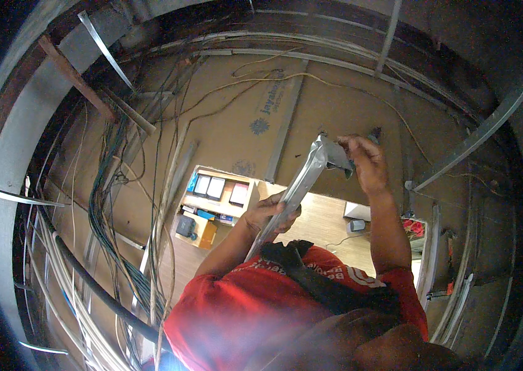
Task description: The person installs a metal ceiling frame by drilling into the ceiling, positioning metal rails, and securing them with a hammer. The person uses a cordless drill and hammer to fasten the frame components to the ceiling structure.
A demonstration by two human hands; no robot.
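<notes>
1. Closest to my eyes is the red cloth shirt with a black strap.
2. Just past it, my left hand grips the long grey metal channel at its middle; it looks stiff, light and sharp-edged.
3. My right hand clenches around its bent top end, against the brown ceiling board.
4. Grey cable bundles hang well apart on the left.

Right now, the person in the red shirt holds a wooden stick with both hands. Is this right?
No. It is a grey metal bar, not a wooden stick. The head view shows the person in the red shirt holding it with both hands.
</notes>
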